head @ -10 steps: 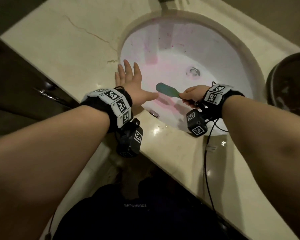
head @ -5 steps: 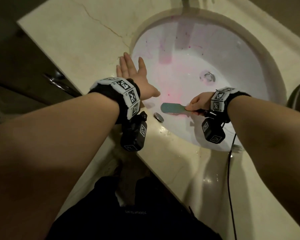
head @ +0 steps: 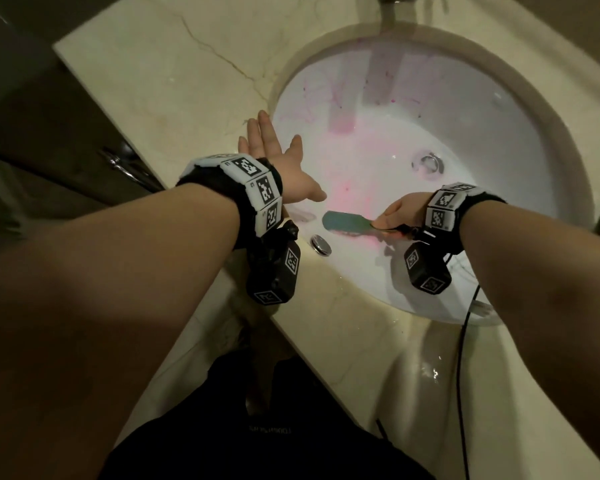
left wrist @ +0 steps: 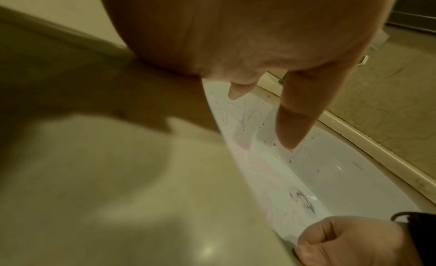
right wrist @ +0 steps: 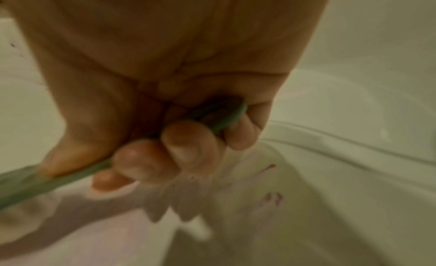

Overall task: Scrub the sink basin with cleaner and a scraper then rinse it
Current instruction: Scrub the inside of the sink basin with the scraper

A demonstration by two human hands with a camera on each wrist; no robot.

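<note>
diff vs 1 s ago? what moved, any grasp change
The scraper swung: its blade pointed up toward the left hand a second ago, now it lies level, pointing left, lower on the near wall of the sink basin, above the overflow cap. No grasp change: the right hand still grips the handle. The left hand stays flat and open on the rim.

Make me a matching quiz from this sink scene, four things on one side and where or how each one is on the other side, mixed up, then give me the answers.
Column one:
1. left hand
2. right hand
3. scraper
4. drain

Column two:
A. teal, blade lying low in the basin
B. fingers straight, spread over the basin's left rim
C. metal ring at the bottom of the sink basin
D. fingers curled round a thin handle

Pairs: 1-B, 2-D, 3-A, 4-C
</note>
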